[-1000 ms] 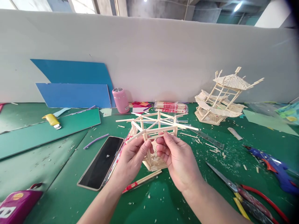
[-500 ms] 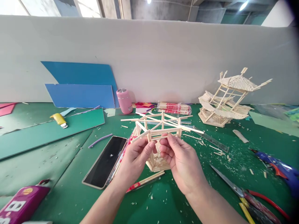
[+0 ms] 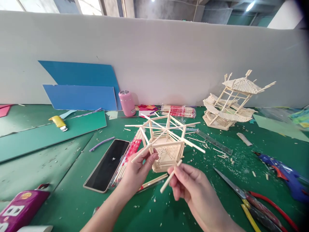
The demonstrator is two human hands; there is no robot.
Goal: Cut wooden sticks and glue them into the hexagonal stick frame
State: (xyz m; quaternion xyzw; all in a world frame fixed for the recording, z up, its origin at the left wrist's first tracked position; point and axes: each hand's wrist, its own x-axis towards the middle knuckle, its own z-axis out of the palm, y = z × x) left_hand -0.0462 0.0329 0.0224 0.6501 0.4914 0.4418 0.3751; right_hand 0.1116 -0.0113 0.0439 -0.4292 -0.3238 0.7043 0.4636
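Note:
A pale stick-built pavilion frame (image 3: 166,146) stands in the middle, with posts, a ring of beams and spokes jutting outward at the top. My left hand (image 3: 141,167) is closed around its front left post. In front of the frame's right side, my right hand (image 3: 190,180) pinches a short wooden stick (image 3: 170,178) between thumb and fingers. That stick tilts, its lower end toward the left, and is apart from the frame. Part of the left post is hidden behind my fingers.
A finished-looking stick pagoda (image 3: 229,103) stands at the back right. Scissors (image 3: 231,185) and a blue glue gun (image 3: 282,174) lie at right. A phone (image 3: 107,166) lies left, near packaged sticks (image 3: 127,161). A pink canister (image 3: 127,103) is behind; a ruler (image 3: 213,141) lies beyond the frame.
My right hand has moved away from the frame, down toward me, with the short stick, which has swung from nearly level to steeply tilted. My left hand stays at the frame's left post.

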